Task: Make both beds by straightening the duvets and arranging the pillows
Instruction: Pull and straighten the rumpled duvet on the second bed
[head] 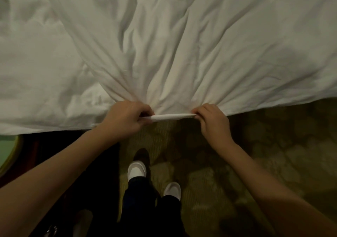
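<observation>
The bed [36,83] fills the upper part of the view, covered in white linen. A white duvet [182,45] lies crumpled across it, its folds fanning from a bunched point at the near edge, which overhangs the floor on the right of that point. Left of the duvet, a flatter white sheet [32,69] covers the bed down to its near edge. Below the bed, a patterned olive-and-brown carpet [255,154] spreads over the floor. Two white slippers [136,169] stand on the carpet just below the duvet's bunched point, one ahead of the other.
</observation>
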A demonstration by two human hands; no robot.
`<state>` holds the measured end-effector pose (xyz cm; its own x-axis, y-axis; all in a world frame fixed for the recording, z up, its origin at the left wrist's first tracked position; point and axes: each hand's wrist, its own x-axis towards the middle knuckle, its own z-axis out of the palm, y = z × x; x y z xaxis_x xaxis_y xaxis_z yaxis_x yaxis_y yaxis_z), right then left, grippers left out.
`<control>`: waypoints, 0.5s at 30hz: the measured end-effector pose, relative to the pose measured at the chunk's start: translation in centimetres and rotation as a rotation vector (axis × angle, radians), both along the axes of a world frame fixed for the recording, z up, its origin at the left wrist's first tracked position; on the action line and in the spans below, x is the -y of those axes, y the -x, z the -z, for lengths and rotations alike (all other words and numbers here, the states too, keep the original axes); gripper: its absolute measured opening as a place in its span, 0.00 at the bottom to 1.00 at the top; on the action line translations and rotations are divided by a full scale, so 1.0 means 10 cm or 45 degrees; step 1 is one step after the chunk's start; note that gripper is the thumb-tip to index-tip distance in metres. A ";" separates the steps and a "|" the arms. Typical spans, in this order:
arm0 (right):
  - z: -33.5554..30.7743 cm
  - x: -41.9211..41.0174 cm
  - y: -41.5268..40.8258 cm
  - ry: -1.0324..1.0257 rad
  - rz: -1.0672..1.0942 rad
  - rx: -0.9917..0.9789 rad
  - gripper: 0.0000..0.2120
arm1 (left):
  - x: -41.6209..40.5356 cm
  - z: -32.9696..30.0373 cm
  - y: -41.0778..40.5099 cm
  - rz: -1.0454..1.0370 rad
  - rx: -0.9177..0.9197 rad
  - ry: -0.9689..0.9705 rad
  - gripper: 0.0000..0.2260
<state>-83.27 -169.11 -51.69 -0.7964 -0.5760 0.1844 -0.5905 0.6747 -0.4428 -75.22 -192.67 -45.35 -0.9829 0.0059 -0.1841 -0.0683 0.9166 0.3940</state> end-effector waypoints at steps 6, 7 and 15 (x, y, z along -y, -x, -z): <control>0.03 -0.07 -0.14 0.028 0.031 0.040 0.09 | -0.03 0.05 -0.15 0.059 -0.090 -0.024 0.05; 0.07 -0.05 -0.11 -0.007 0.028 0.063 0.06 | -0.04 0.14 -0.11 0.033 -0.051 -0.013 0.06; 0.30 0.22 0.19 -0.252 0.024 0.169 0.08 | -0.10 0.80 0.18 -0.213 -0.012 0.198 0.12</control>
